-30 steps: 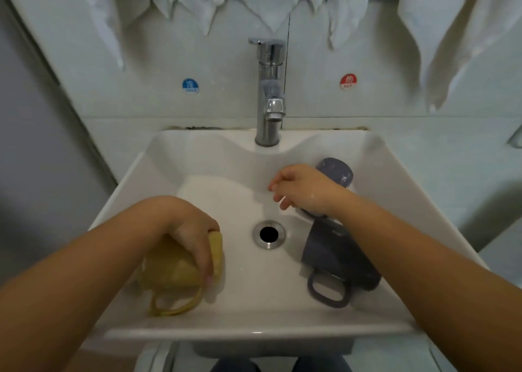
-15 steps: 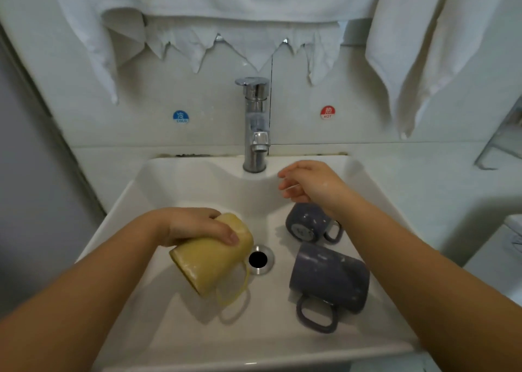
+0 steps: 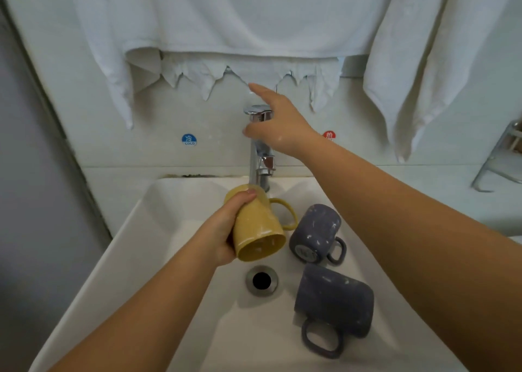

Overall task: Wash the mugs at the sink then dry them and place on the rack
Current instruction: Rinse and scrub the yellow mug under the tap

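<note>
The right hand (image 3: 278, 126) hides part of the tap (image 3: 261, 157).

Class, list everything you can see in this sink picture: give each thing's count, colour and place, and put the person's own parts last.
yellow mug: 1, yellow, held tilted under the tap spout, base toward the camera
grey mugs: 2, grey-blue speckled, lying on their sides in the basin, right of the drain
sink: 1, white, below the wall
drain: 1, metal, middle of the basin
tap: 1, chrome, behind the basin
towels: 2, white, hanging on the wall
stickers: 2, blue left of the tap, red right
metal rack: 1, grey, far right edge
left hand: grips the yellow mug
right hand: open at the tap handle; contact unclear
</note>
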